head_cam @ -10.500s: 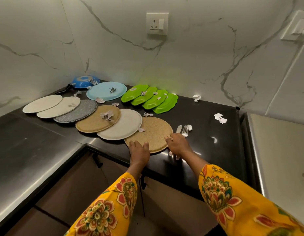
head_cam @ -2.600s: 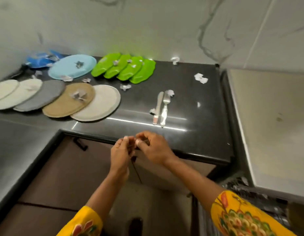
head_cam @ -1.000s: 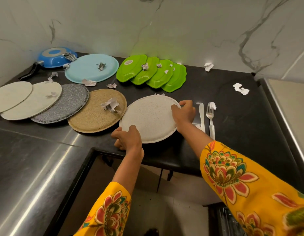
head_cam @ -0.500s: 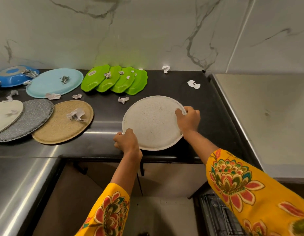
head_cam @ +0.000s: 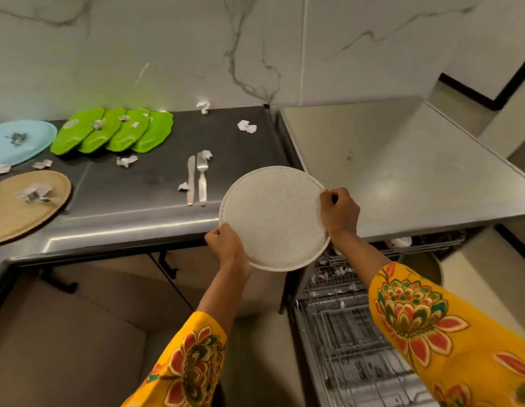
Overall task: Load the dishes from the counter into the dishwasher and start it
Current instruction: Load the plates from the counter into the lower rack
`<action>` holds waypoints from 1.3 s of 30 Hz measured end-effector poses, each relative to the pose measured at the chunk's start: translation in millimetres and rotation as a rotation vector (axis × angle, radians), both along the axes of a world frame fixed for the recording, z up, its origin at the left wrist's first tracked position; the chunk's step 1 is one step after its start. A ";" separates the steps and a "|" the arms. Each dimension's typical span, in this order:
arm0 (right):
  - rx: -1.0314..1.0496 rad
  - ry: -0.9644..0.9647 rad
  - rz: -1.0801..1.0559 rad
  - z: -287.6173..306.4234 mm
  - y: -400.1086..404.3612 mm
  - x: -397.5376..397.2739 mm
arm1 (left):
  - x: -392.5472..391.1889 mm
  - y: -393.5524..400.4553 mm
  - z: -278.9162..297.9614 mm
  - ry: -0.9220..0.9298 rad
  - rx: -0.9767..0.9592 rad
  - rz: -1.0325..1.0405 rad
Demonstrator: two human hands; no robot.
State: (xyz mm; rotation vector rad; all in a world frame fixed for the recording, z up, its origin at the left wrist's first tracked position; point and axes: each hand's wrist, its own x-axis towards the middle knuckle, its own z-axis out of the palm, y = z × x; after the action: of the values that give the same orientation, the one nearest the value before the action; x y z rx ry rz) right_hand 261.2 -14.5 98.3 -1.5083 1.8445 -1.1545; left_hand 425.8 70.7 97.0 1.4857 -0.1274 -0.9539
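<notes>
A round white speckled plate is held in the air in front of the counter edge, tilted toward me. My left hand grips its lower left rim and my right hand grips its right rim. Below on the right, the wire rack of the open dishwasher is pulled out, with a brown plate standing at its back. On the dark counter lie a knife and a fork side by side.
Several green leaf-shaped plates lie overlapped near the marble wall. A light blue plate and a tan plate sit at the left. Crumpled paper scraps dot the counter. A steel worktop covers the dishwasher.
Both hands have lifted the white plate off the counter and carried it right, toward the dishwasher. The view has swung right, so the open rack now shows.
</notes>
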 end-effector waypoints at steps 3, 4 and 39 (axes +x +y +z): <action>0.028 0.016 -0.078 -6.7 15.2 -51.7 | -40.6 4.7 -6.9 -0.025 -0.006 -0.092; 0.040 0.018 -0.100 -9.1 20.8 -68.1 | -54.1 6.4 -9.0 -0.024 -0.007 -0.117; 0.724 -0.218 -0.526 -164.6 167.1 -305.6 | -276.9 18.9 -124.6 0.257 0.427 -0.660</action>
State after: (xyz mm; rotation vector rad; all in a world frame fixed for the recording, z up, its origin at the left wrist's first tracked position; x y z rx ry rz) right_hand -44.4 152.6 -66.4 -0.4957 2.2190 -0.6725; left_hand 148.9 89.6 -27.6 1.7264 -0.2461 -1.7824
